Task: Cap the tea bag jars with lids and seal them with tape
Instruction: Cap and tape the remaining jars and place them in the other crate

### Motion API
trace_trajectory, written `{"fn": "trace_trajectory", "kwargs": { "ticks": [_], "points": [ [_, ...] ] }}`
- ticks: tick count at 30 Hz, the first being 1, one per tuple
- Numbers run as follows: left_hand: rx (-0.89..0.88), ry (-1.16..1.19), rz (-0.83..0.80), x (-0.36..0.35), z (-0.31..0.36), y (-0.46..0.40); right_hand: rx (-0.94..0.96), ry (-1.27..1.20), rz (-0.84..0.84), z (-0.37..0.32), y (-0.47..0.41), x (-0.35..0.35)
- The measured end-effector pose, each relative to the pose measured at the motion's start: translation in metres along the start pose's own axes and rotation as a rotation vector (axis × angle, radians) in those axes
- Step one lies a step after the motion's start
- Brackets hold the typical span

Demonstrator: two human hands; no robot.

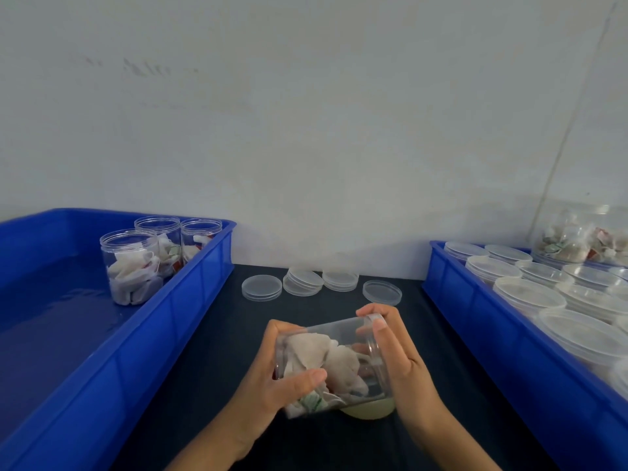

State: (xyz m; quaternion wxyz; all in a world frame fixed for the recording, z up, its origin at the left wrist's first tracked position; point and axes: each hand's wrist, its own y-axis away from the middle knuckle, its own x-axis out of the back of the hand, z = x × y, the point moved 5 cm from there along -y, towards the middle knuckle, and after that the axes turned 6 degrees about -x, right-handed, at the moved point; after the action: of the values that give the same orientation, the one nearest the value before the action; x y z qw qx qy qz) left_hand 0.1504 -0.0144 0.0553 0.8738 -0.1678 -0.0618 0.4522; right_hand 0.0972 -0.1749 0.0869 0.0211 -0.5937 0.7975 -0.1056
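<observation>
A clear jar of tea bags (pixel 334 360) lies on its side above the dark table, its capped end to the right. My left hand (pixel 272 379) grips the jar's base end, thumb across the front. My right hand (pixel 396 355) is curled round the lid end, fingers over the top rim. A pale yellowish roll, likely tape (pixel 368 409), shows under the jar. Loose clear lids (pixel 261 287) lie in a row at the back of the table.
A blue bin (pixel 204 283) on the left holds three open jars of tea bags (pixel 131 266). A blue bin (pixel 475 321) on the right holds several capped jars (pixel 528 295), with one more jar (pixel 584 237) stacked on top. A white wall stands behind.
</observation>
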Motion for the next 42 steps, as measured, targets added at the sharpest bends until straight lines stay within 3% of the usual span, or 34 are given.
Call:
{"fn": "trace_trajectory", "kwargs": {
  "ticks": [4,7,10,13,19,22,25,28,31,35,38,42],
  "points": [
    [-0.012,-0.062,-0.013,0.002,0.000,-0.005,0.050,0.009,0.085,-0.003,0.001,0.002],
    [-0.037,-0.407,-0.054,0.006,0.002,-0.006,0.063,-0.027,0.157,-0.002,0.001,0.007],
    [-0.197,-0.802,0.001,0.009,0.012,-0.006,0.100,0.022,0.161,-0.002,0.004,0.004],
    [-0.286,-0.994,0.050,0.008,0.014,-0.006,0.142,0.036,0.118,-0.001,0.006,-0.004],
    [-0.129,-0.676,0.363,0.025,-0.009,-0.004,0.144,0.047,0.072,0.015,0.001,-0.006],
    [-0.067,-0.542,0.474,0.036,-0.019,-0.007,0.086,0.287,0.054,0.030,-0.001,-0.007],
    [-0.039,-0.480,0.537,0.041,-0.025,-0.006,0.014,0.581,-0.068,0.043,0.001,-0.013],
    [-0.022,-0.468,0.532,0.040,-0.031,-0.006,0.042,0.932,-0.147,0.051,0.004,-0.019],
    [-0.034,-0.471,0.506,0.038,-0.033,-0.005,0.089,1.086,-0.099,0.045,0.005,-0.018],
    [0.002,-0.480,0.449,0.039,-0.034,-0.005,0.121,1.123,-0.039,0.039,0.006,-0.017],
    [0.020,-0.476,0.407,0.033,-0.031,-0.005,0.071,0.983,0.043,0.036,0.007,-0.015],
    [-0.243,-0.673,0.624,0.023,0.004,0.007,-0.038,0.710,0.129,0.037,0.006,-0.010]
  ]
}}
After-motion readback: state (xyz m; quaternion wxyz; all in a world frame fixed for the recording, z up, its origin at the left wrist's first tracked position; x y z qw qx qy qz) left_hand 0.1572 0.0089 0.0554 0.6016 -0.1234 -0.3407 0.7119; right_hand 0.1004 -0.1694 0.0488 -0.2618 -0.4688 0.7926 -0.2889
